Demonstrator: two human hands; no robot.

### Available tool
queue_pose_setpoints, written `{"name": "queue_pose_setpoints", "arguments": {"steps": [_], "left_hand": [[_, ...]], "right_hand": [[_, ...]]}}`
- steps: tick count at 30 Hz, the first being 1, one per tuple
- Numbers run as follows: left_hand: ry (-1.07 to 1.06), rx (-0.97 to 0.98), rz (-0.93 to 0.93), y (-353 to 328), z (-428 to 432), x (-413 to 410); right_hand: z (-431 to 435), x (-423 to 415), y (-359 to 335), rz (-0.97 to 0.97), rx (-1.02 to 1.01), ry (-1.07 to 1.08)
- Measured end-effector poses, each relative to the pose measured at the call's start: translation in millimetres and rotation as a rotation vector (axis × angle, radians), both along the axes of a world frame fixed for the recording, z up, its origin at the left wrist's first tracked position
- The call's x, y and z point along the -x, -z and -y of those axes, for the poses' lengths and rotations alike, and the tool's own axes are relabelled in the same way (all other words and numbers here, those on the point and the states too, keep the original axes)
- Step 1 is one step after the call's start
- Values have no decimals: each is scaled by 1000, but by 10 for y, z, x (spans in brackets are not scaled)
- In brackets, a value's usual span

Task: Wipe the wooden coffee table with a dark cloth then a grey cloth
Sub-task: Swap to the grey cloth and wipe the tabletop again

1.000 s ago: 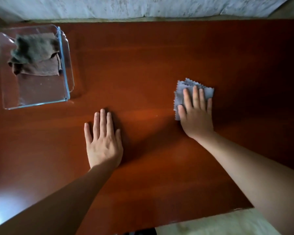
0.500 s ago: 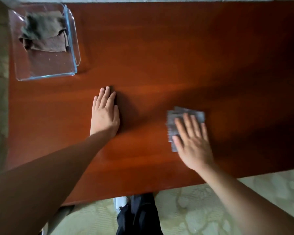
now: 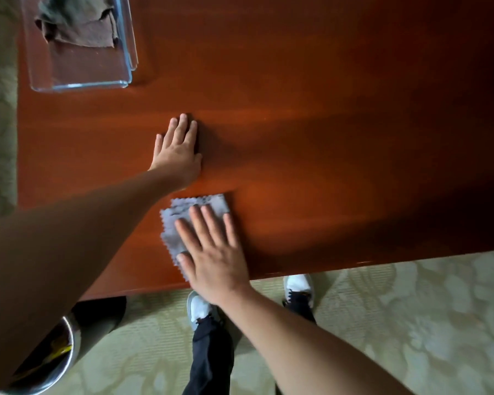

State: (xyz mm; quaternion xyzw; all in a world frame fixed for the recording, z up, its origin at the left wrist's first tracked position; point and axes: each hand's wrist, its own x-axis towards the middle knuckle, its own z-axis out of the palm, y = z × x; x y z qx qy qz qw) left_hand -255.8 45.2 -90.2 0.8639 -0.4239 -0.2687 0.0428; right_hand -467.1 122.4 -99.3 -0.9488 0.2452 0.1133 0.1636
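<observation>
Head view: a glossy reddish-brown wooden tabletop (image 3: 325,124) is recorded from above, with its near edge running across the lower part of the frame. A small pale grey cloth with zigzag-cut edges (image 3: 174,226) lies flat on the tabletop close to that near edge. The right hand (image 3: 214,252) is laid palm-down on this cloth, fingers straight and slightly spread, pressing it to the wood; the heel of the hand reaches the table edge. The left hand (image 3: 178,151) is placed flat on bare wood just beyond the cloth, fingers extended and close together, nothing held; whether its wrist touches the cloth cannot be told. A clear rectangular glass tray (image 3: 80,86) stands at the far left corner of the tabletop, well apart from both hands. A crumpled dark brown-grey cloth (image 3: 80,27) lies inside the tray, toward its far end. Below the table edge, a pale green patterned carpet (image 3: 411,323) and two white-toed shoes (image 3: 297,283) are noted. A shiny round metal bin (image 3: 63,346) is seen at lower left, partly hidden by the left forearm.
</observation>
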Motion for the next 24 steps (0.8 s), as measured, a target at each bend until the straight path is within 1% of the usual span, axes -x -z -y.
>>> {"name": "queue_pose_setpoints", "arguments": {"steps": [3, 6, 9, 11, 13, 15, 17, 19, 21, 22, 23, 24], "left_hand": [[-60, 7, 89, 42, 8, 113], [-172, -10, 173, 146, 92, 527], [-298, -15, 234, 231, 268, 1118], [-301, -12, 265, 259, 432, 1464], [-297, -5, 285, 268, 581, 1740], [-324, -5, 313, 293, 665, 1894], [-349, 5, 342, 322, 683, 1924], [-355, 11, 350, 338, 683, 1921], [-362, 15, 355, 335, 681, 1931], [-365, 14, 360, 334, 683, 1938], [-367, 12, 362, 333, 682, 1942], [-372, 10, 358, 330, 684, 1941]], "right_hand": [[9, 142, 4, 36, 5, -77], [320, 526, 11, 52, 3, -55], [860, 1189, 60, 30, 42, 10], [1291, 1699, 63, -18, 92, 49], [1785, 2206, 65, -107, 139, 103], [2256, 2648, 46, -172, 151, 214], [2594, 2964, 4, -195, 154, 334], [2725, 3100, -17, -200, 152, 437], [2633, 3024, 3, -196, 162, 525], [2523, 2923, 12, -194, 165, 534], [2371, 2796, 11, -183, 159, 497], [2188, 2653, 14, -156, 141, 417]]}}
